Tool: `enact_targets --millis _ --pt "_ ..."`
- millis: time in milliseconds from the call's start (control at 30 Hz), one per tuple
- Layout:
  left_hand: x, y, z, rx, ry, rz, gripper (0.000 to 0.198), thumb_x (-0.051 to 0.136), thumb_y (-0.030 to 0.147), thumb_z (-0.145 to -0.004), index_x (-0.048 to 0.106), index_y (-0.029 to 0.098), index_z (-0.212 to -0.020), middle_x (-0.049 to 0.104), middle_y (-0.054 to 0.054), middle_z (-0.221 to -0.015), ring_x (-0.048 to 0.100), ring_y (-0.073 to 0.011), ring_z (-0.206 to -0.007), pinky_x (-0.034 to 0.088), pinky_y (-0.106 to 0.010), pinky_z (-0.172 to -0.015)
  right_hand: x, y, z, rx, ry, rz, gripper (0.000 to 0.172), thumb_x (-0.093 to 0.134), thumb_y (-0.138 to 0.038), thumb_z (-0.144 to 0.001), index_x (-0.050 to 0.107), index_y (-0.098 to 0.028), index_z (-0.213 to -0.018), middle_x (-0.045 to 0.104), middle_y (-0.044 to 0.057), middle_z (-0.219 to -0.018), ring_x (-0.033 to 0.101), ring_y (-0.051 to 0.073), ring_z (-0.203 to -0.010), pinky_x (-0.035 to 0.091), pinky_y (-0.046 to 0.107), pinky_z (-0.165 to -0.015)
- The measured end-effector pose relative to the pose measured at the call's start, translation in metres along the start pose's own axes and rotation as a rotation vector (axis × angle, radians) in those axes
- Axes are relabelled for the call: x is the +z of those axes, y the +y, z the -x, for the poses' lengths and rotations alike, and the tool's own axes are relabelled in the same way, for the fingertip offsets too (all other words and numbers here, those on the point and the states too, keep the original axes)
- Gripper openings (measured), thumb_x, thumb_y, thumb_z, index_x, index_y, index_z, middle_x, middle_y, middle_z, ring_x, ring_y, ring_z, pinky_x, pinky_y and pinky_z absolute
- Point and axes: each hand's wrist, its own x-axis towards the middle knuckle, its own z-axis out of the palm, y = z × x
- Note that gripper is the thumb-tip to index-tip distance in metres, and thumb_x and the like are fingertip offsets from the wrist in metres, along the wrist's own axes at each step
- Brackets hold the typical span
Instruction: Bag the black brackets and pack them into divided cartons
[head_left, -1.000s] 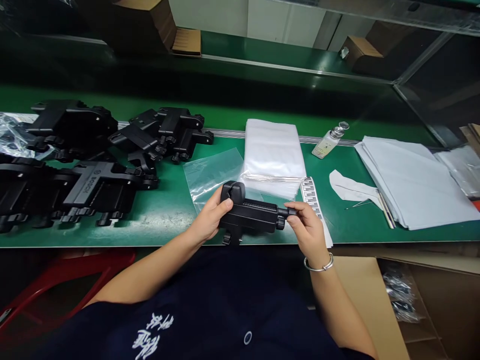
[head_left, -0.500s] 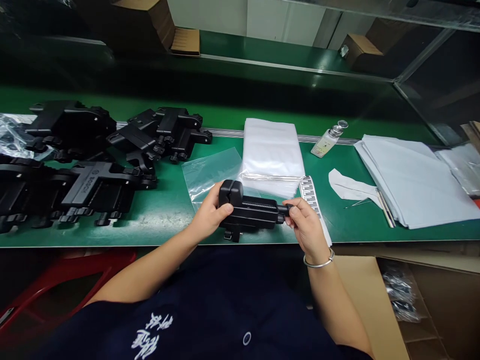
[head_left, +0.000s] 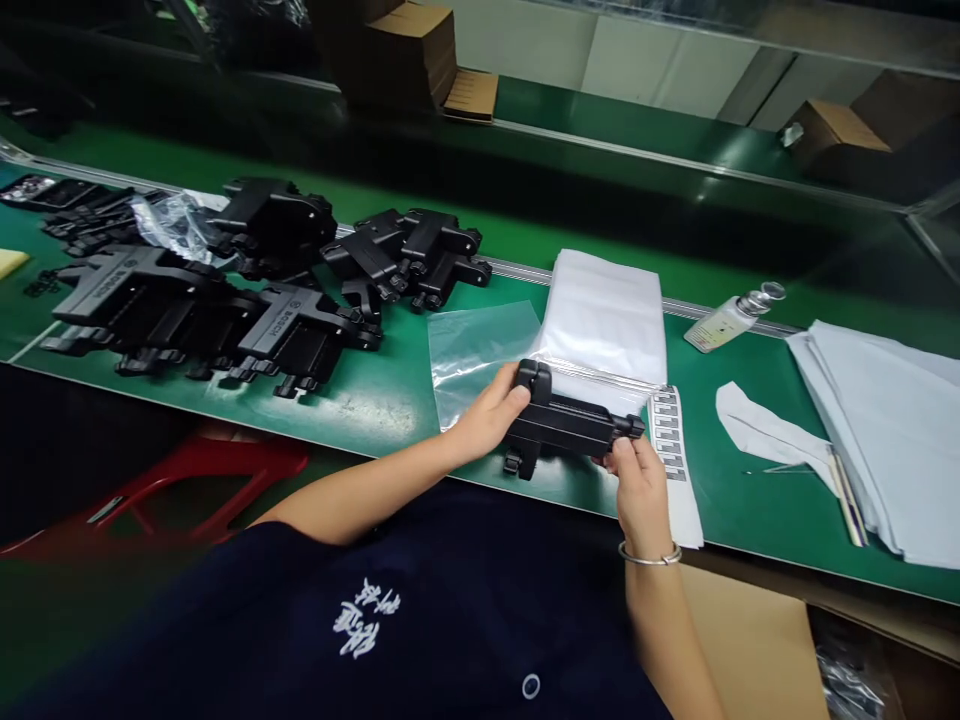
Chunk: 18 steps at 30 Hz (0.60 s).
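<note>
Both of my hands hold a black plastic bracket (head_left: pixel 566 424) above the front edge of the green table. My left hand (head_left: pixel 489 415) grips its thick left end, thumb on top. At the narrow right end, beside a small knob, the fingers of my right hand (head_left: pixel 636 475) are closed on the bracket. Just behind it lie a clear plastic bag (head_left: pixel 480 345) and a stack of translucent bags (head_left: pixel 604 305). A strip of printed labels (head_left: pixel 666 435) lies next to my right hand, partly covered.
Several similar black brackets (head_left: pixel 300 320), some with grey lettered faces, crowd the table's left side. On the right are a pump bottle (head_left: pixel 731 318), a cut piece of white paper (head_left: pixel 761 415), tweezers (head_left: pixel 780 469) and white sheets (head_left: pixel 892 430). A red stool (head_left: pixel 202 470) stands below left.
The view has swung left, so the table's things appear farther right and more brackets show. My right hand has shifted from the knob at the bracket's end to just below it.
</note>
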Motion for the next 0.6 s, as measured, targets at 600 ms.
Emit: enact_targets --millis 600 --pt "-0.012 -0.01 0.007 0.058 0.081 0.034 0.063 0.051 0.069 -0.083 0.051 0.018 -0.121 0.06 -0.009 -0.111 0.055 -0.0249 -0.099 0.041 -0.035 -0.087 0.026 0.015 -0.011 -0.012 0.026 0.19 0.058 0.038 -0.068 -0.088 0.05 -0.02 -0.059 0.05 -0.001 -0.052 0.048 0.014 -0.053 0.039 0.029 -0.056"
